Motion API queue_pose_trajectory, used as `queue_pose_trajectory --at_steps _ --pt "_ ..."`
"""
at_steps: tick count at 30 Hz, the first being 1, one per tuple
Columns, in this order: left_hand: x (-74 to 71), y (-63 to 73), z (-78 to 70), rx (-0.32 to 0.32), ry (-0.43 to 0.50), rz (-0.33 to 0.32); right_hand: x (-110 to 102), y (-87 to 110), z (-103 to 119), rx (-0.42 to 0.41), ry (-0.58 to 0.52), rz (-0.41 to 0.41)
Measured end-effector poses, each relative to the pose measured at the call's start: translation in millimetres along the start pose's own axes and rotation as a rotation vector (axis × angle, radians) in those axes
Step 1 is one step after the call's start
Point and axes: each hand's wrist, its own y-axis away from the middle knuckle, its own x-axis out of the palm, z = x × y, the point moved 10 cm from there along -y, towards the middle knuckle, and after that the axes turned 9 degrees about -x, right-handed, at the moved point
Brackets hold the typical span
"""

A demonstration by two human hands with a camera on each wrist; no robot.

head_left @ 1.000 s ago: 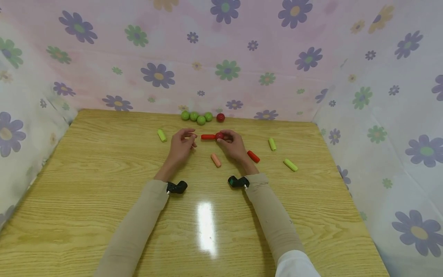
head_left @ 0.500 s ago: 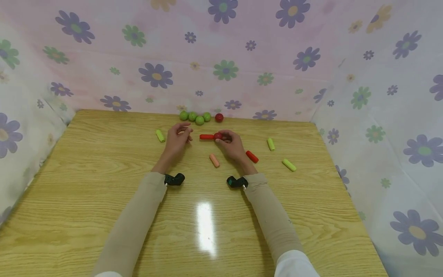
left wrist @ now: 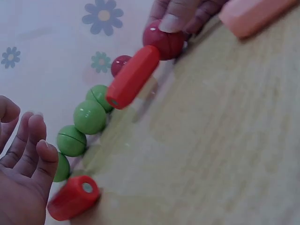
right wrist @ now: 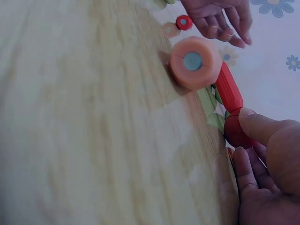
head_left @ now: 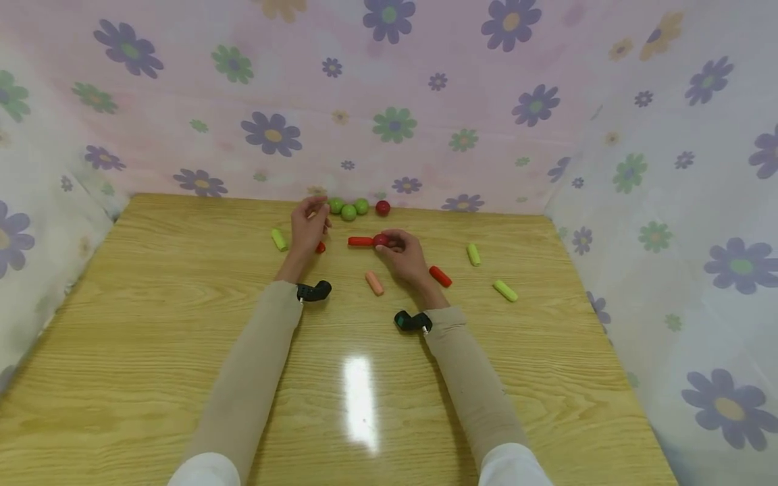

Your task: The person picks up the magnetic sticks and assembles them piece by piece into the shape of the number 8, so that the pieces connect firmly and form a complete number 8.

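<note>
My right hand [head_left: 404,256] pinches a dark red ball [head_left: 380,240] between thumb and fingers. A red faceted stick [head_left: 360,241] extends leftward from that ball, its end joined to it. My left hand [head_left: 308,226], fingers relaxed and holding nothing, is over the back of the table beside the green balls [head_left: 349,212]. Another red stick [left wrist: 74,198], with a grey disc in its end, lies close by that hand; the head view shows only its tip past the palm. The leftmost green ball is hidden behind the left hand in the head view.
A second dark red ball [head_left: 383,208] stands right of the green ones at the back edge. Around the hands lie an orange stick [head_left: 374,283], a red stick [head_left: 440,276] and yellow-green sticks [head_left: 279,239], two of them to the right. A flowered cloth [head_left: 395,162] rises behind the table.
My left hand has moved left and farther back toward the green balls, and a red stick's tip now shows beside it. My right hand keeps its grip on the ball, almost still.
</note>
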Motion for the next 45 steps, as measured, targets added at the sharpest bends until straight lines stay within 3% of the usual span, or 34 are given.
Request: queue_pose_trajectory --at_steps 4,7,14,21,27,35,45 --pt "-1.3 -3.1 -15.6 0.023 -0.026 -0.025 2 0.8 0 0.000 0.000 0.005" --pt "-5.5 -12.3 -19.0 0.031 -0.052 -0.027 1 1.2 0 -0.002 -0.001 0.005" --pt "-19.9 -40.1 1.6 0.022 -0.207 -0.032 2 2.4 -2 0.017 -0.017 -0.002" --pt "-24.7 -45.2 14.9 -0.027 -0.412 -0.029 1 1.0 -2 -0.007 -0.009 0.000" --pt "-21.4 -45.2 17.8 0.004 -0.585 -0.024 1 1.5 -2 -0.013 0.005 0.007" --pt "-24.1 -46.2 16.0 0.013 -0.639 -0.089 0 0.8 -2 0.001 0.005 -0.002" --pt "-39.6 -44.7 20.7 -0.026 -0.566 -0.178 0 -3.1 -1 -0.006 0.013 0.002"
